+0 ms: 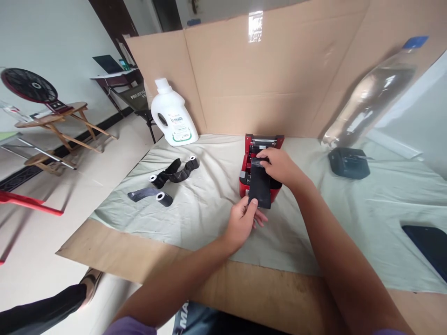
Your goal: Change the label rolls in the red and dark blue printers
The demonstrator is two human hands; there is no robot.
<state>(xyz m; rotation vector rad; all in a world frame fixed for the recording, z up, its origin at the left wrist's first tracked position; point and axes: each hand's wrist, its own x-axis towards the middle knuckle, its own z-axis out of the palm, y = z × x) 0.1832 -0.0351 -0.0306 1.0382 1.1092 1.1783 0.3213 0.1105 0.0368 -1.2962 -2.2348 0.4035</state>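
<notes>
A red and black machine (243, 186) stands on the pale cloth with its top raised. A black film strip (260, 186) stretches from inside it toward me. My left hand (243, 218) pinches the strip's near end between thumb and fingers, just in front of the machine. Over the machine's middle, my right hand (277, 165) has its fingers closed on the strip's far part. To the left lie two rolls joined by black film (179, 173) and a smaller dark roll (165, 199) with a loose tail.
Behind stands a cardboard panel (279, 74), with a white jug (173, 116) at its left and a large clear bottle (373, 102) at its right. A dark box (348, 163) and a dark phone-like object (428, 246) lie on the right. A person's foot (91, 284) shows lower left.
</notes>
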